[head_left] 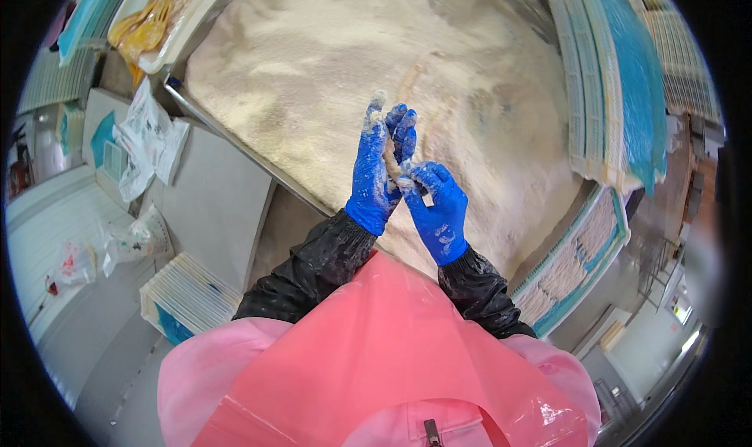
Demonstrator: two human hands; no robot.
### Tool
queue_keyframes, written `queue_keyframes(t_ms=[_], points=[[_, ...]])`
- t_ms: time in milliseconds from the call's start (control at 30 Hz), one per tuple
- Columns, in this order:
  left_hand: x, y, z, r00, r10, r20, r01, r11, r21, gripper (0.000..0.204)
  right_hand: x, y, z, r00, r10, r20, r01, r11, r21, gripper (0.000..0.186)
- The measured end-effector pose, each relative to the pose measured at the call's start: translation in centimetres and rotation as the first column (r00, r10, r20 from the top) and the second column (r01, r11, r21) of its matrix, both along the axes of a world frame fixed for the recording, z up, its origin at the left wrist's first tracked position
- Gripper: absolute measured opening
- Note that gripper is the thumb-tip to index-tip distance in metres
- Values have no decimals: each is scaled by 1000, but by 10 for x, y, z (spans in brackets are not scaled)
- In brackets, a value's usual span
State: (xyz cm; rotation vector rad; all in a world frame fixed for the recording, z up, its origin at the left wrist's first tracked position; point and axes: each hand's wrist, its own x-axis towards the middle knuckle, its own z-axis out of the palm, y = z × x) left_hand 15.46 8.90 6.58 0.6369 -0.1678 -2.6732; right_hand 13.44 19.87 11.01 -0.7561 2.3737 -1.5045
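Both my hands wear blue gloves dusted with pale powder and meet above a wide bed of flour-like coating point(274, 79). My left hand point(370, 182) cradles a long, thin, pale strip of coated food point(391, 160) along its palm, fingers pointing away from me. At the strip's near end, my right hand point(440, 216) pinches with thumb and fingertips. What kind of food it is cannot be made out. Just beyond my fingers, another pale strip point(409, 81) lies on the coating, partly covered. A further pinkish piece point(430, 138) shows to its right.
A metal rim point(251, 151) borders the coating on the left. At right stand stacked white trays point(580, 79) with blue sheets, and a tray of coated strips point(576, 263). A yellow glove point(145, 32) drapes over a tray at upper left; plastic bags point(153, 138) lie below it.
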Motion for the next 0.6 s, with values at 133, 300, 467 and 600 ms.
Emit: queue_keyframes(t_ms=[133,300,467,600], points=[[-3,52,12,994,-101,-45,95,988,-125,49,12,57,2,975,-97,202,106,994,-37,18],[3,133,42,963,-209,-171,230,966,113,47,15,141,10,924,-158,347,279,902,-331,26],[30,238,29,920,-374,117,204,204,-957,54,38,201,22,974,-212,83,227,874,-429,62],[45,302,51,858,-501,110,473,690,-547,54,45,255,17,979,-129,158,200,761,-618,68]])
